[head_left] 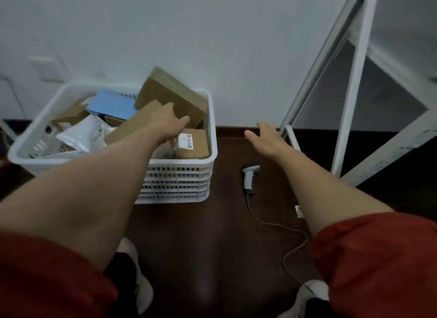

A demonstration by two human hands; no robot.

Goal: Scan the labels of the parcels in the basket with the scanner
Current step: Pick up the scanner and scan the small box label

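Observation:
A white slatted basket [179, 182] stands on the dark floor at the left, filled with several parcels. A large brown box [170, 92] leans tilted against its far right corner. My left hand [168, 124] reaches into the basket, its fingers resting on a long brown box [132, 126] and apart, gripping nothing that I can see. Below it lies a small brown box with a white label [192, 142]. A white poly bag [82, 135] and a blue parcel [111, 106] lie further left. The grey scanner [250, 178] lies on the floor to the right of the basket. My right hand [267, 139] hovers open above and beyond it.
A white metal shelf frame [352, 104] rises at the right, close to my right hand. The scanner's cable [283, 225] trails across the floor toward my right foot. A pale wall stands behind the basket. My white shoes show at the bottom.

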